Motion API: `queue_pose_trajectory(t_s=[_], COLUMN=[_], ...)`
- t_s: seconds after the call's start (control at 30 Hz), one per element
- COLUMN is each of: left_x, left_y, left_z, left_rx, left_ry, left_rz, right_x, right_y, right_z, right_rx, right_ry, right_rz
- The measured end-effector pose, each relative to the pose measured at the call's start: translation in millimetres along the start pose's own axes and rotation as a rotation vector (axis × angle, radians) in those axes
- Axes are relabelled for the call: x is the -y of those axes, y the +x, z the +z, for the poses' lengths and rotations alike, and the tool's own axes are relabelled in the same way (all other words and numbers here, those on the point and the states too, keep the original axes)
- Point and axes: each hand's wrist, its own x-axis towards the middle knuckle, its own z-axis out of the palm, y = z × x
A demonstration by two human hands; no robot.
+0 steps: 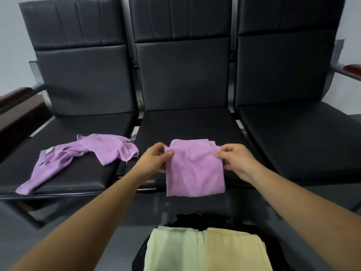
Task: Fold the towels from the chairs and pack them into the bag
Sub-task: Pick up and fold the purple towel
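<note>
Since the camera looks down from the head, the closest thing is the black bag (187,219) right at the bottom edge, mouth open, low down in front of the chairs. Two folded towels lie side by side on top of it: a pale green towel (172,249) on the left and a pale yellow towel (232,249) on the right, touching along the middle. Can't really tell what's underneath them.

Just past that, both bare forearms reach forward. The left hand (154,159) and the right hand (236,161) are apart, each pinching a side edge of the folded purple towel (195,173) near its top, thumbs on the front. So both hands are clamped on the same cloth, one per side. It's folded into a rough rectangle and hangs down past the front edge of the middle chair (187,124).

Further left, a second purple towel (78,153) lies crumpled and unfolded on the seat of the left chair (78,85), with a small white tag (49,150) showing near one end. The right chair (293,124) sits on the other side. All three are black padded seats joined in a row, with a brown armrest (351,68) at the far right end and a pale wall (11,36) behind.
</note>
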Motion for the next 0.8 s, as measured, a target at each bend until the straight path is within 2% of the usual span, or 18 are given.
queue_pose_trajectory(t_s=[0.1, 0.23, 0.57, 0.63, 0.7, 0.8], left_x=[2.9, 6.6, 24.6, 24.6, 24.4, 19.5], left_y=[28.3, 67.5, 127.0, 130.9, 134.6, 135.8], left_z=[3.0, 5.2, 8.2, 8.6, 8.9, 12.3], left_rx=[-0.165, -0.291, -0.366, -0.344, -0.282, -0.197], left_ry=[0.003, 0.104, 0.469, 0.523, 0.597, 0.598], left_rz=[0.007, 0.032, 0.007, -0.037, -0.139, -0.299], right_x=[6.6, 3.7, -18.0, -15.2, -5.6, 10.0], right_y=[30.1, 71.0, 123.4, 125.7, 124.1, 122.9], right_z=[7.1, 14.5, 35.4, 38.3, 39.9, 40.2], right_rx=[-0.109, -0.229, -0.370, -0.387, -0.392, -0.306], right_ry=[-0.047, -0.142, -0.570, -0.612, -0.619, -0.641], right_rz=[-0.040, -0.043, -0.126, -0.066, 0.083, 0.246])
